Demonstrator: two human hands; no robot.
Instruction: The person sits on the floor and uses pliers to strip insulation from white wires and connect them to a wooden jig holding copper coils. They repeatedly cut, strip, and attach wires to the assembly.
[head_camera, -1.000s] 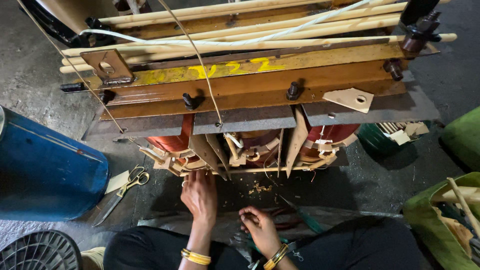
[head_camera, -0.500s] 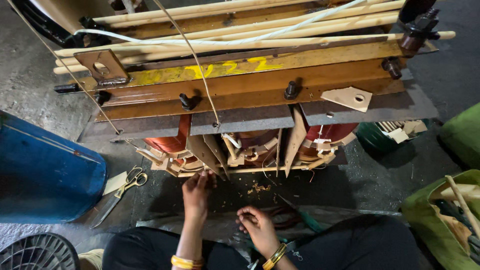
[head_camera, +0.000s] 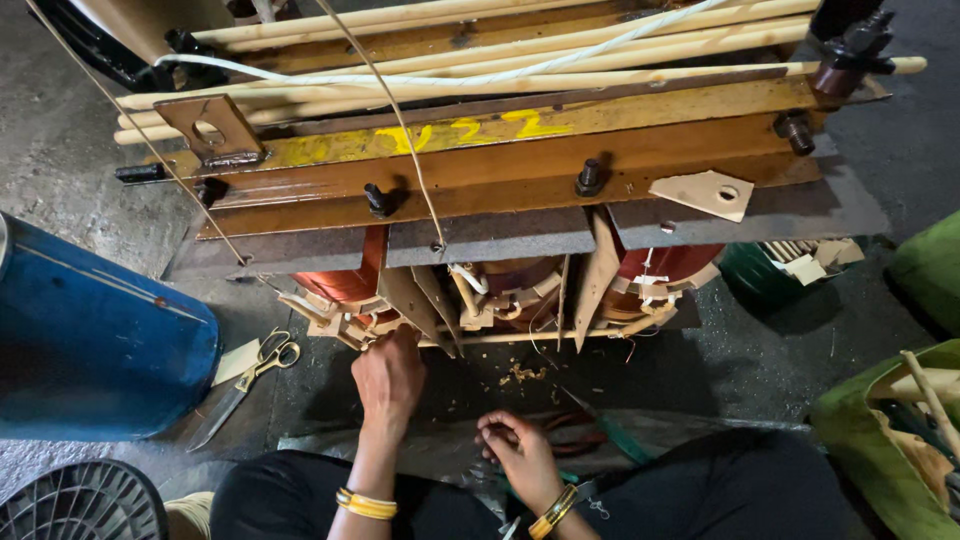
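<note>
A large transformer core (head_camera: 480, 190) with rusty steel clamps, bolts and copper-coloured windings (head_camera: 350, 280) stands on the floor in front of me. My left hand (head_camera: 388, 375) reaches up to the cardboard insulation pieces (head_camera: 340, 322) under the left winding, fingers curled against them. Whether it grips a piece is hidden. My right hand (head_camera: 518, 452) rests lower, near my lap, fingers curled over what looks like a small thin item that I cannot make out. Both wrists wear yellow bangles.
A blue drum (head_camera: 95, 340) lies at the left. Scissors (head_camera: 250, 375) lie on the floor beside it. Wooden sticks (head_camera: 520, 50) and a white cord lie on top of the core. A green bag (head_camera: 890, 440) sits at the right, a dark basket (head_camera: 80, 505) at bottom left.
My left hand has moved up from the floor area to the insulation under the left winding. My right hand has stayed near my lap.
</note>
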